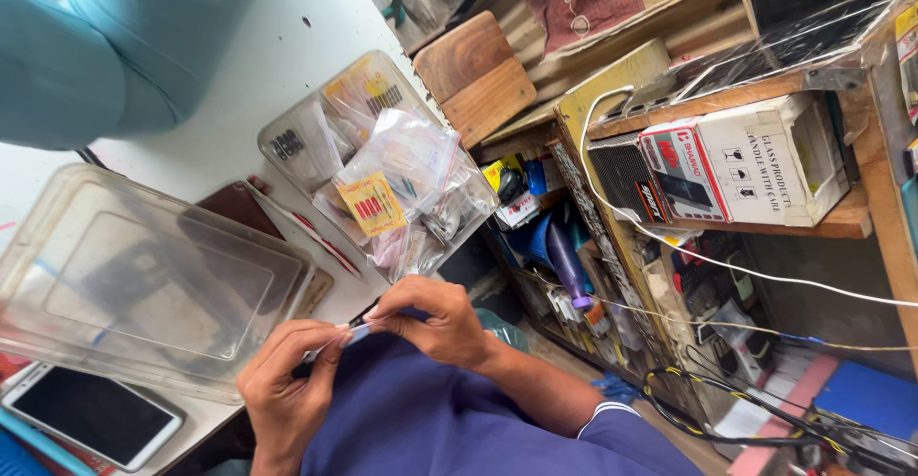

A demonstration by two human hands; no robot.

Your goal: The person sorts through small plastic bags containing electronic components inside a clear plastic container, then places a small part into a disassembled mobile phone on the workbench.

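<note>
1. Nearest us, our left hand and right hand meet over our blue-clad lap, just off the edge of the white table.
2. Both hands pinch a small clear packet between thumb and fingertips; the left grips its lower end, the right its upper end.
3. The packet's long axis runs from the left fingertips up toward the right ones, slanting slightly; what is inside is too small to tell.
4. The right wrist bends inward, forearm coming from a blue sleeve; the left hand curls with its knuckles toward us.
5. Beside the left hand, a phone lies face up under a clear plastic lid.
6. Farther on, a clear plastic tub holds many small zip bags of parts, some spilling over its rim.
7. Beyond, a wooden shelf carries a white carton.
</note>
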